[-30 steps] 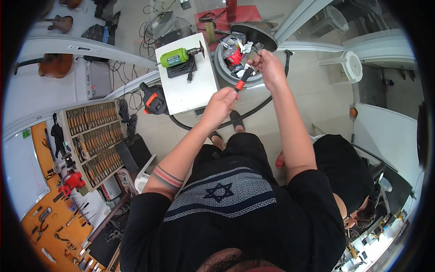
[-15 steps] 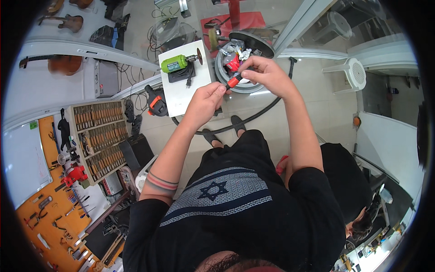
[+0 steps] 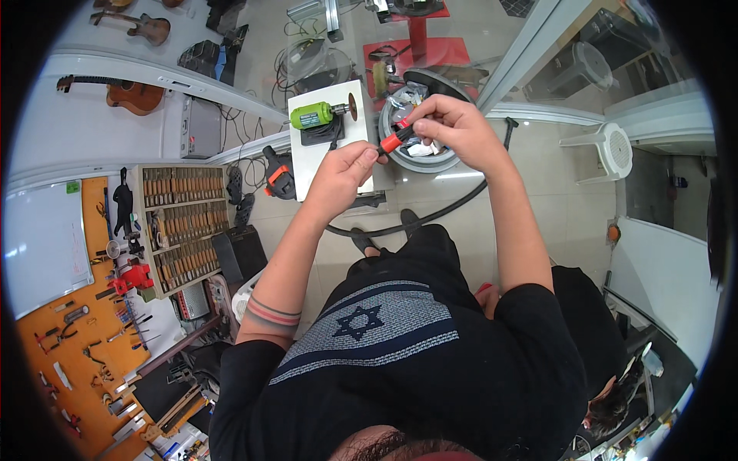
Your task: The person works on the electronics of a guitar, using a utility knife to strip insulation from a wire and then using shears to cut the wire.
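Between my two hands is a short cylindrical tool (image 3: 391, 144) with a red middle and black ends; its exact kind is too small to make out. My left hand (image 3: 344, 173) pinches its near-left end between thumb and fingers. At the other end, my right hand (image 3: 460, 137) closes thumb and fingertips on the black part. Both hands are held up in front of a round grey bin (image 3: 421, 166) full of rubbish, to the right of a white table (image 3: 346, 146). A green power drill (image 3: 310, 115) with a round disc in its chuck lies on that table.
A black hose (image 3: 453, 203) curves over the floor by my feet. An orange and black power tool (image 3: 280, 178) stands left of the table. A rack of wooden-handled tools (image 3: 188, 223) is at left, a white stool (image 3: 611, 152) at right. Another person (image 3: 576, 307) is close on my right.
The whole view has shifted a little, so the table and bin sit further right and lower. Both hands keep hold of the red and black tool, now with more of its black part showing.
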Demonstrator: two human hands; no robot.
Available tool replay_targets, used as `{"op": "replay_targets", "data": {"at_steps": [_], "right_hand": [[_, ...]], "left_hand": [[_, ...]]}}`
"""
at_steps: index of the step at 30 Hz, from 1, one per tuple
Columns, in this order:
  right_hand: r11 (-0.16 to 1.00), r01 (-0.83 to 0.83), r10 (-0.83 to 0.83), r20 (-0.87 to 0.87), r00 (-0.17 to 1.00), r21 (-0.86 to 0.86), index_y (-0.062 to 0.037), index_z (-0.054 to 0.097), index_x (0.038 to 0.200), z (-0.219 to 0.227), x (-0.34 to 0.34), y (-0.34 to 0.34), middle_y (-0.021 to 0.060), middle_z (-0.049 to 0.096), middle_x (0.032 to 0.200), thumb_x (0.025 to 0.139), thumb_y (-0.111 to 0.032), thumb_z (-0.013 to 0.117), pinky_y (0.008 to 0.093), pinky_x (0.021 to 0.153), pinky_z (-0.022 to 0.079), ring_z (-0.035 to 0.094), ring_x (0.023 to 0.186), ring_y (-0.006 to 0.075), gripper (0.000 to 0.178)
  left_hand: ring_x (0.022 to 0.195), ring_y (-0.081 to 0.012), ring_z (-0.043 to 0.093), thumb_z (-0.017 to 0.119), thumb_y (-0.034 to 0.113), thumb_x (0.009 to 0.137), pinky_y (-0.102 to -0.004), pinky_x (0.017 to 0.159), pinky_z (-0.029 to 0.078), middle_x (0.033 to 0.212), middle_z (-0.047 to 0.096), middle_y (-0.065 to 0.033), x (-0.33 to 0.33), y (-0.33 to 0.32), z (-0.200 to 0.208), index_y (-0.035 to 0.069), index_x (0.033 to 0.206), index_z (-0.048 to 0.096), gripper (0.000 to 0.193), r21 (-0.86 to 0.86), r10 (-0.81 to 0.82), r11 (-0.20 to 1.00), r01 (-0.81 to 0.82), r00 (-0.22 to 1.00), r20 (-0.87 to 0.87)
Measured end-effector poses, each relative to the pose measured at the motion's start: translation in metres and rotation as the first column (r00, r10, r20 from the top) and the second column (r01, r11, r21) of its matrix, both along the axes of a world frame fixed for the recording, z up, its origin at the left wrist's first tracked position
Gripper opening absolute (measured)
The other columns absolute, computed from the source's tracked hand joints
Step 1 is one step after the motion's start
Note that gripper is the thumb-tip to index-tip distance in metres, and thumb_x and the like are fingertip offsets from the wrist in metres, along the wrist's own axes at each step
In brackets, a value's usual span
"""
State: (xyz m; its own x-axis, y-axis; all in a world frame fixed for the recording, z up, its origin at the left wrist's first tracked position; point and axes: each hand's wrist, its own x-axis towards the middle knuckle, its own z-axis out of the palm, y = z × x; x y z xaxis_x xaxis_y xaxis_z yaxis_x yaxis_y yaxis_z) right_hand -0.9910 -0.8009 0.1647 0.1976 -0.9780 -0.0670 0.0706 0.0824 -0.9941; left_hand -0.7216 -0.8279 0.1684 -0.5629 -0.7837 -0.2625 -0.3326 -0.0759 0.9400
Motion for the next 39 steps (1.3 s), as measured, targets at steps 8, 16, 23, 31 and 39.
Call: {"op": "replay_targets", "data": {"at_steps": [8,16,23,31,39], "right_hand": [[0.959,0.282,-0.261,0.287,0.921,-0.032,-0.001,0.069,0.12,-0.027,-0.01,0.003,0.0034,0.069,0.101,0.108,-0.017,0.067,0.0291,0.091,0.054,0.064,0.094,0.012,0.02],[0.981,0.105,-0.089,0.097,0.991,-0.164,0.0004,0.073,0.113,0.005,0.0,0.001,0.0028,0.067,0.108,0.103,-0.008,0.073,0.0275,0.086,0.053,0.063,0.095,0.0108,0.013],[0.966,0.228,-0.188,0.273,0.943,-0.124,0.0004,0.071,0.117,0.017,0.007,0.001,0.0031,0.071,0.101,0.104,-0.012,0.072,0.0275,0.088,0.053,0.065,0.092,0.01,0.018],[0.998,0.061,-0.051,0.231,0.972,-0.036,0.0005,0.076,0.116,0.004,0.011,-0.006,0.0007,0.069,0.093,0.11,-0.021,0.067,0.0249,0.077,0.053,0.063,0.079,0.0092,0.024],[0.994,-0.02,0.055,0.335,0.941,-0.106,0.0006,0.063,0.145,-0.007,0.006,-0.008,0.0069,0.07,0.125,0.113,-0.037,0.061,0.0345,0.106,0.049,0.064,0.116,0.0158,0.05]], "left_hand": [[0.06,-0.0059,0.037,0.053,0.026,0.117,-0.0263,0.058,0.03,0.065,0.045,0.0048,-0.003,0.001,0.015,-0.002,0.108,0.072,0.035,0.08,0.022,0.997,-0.016,0.997,-0.068],[0.056,-0.006,0.041,0.05,0.028,0.118,-0.0252,0.055,0.033,0.062,0.051,0.0026,0.003,0.006,0.016,-0.001,0.108,0.071,0.036,0.085,0.045,0.996,-0.039,0.996,-0.076],[0.051,-0.004,0.037,0.048,0.033,0.119,-0.0232,0.05,0.029,0.061,0.055,0.0008,0.007,0.007,0.025,0.002,0.108,0.069,0.039,0.161,0.057,0.986,-0.039,0.992,-0.109],[0.049,-0.0065,0.041,0.046,0.035,0.119,-0.024,0.047,0.03,0.064,0.057,-0.0018,0.002,0.014,0.025,0.007,0.106,0.065,0.036,0.314,0.065,0.949,-0.009,0.984,-0.166],[0.045,-0.0057,0.038,0.047,0.036,0.119,-0.0226,0.043,0.031,0.065,0.058,-0.0021,-0.006,0.01,0.02,0.006,0.102,0.062,0.038,0.277,0.102,0.959,-0.057,0.983,-0.153]]}}
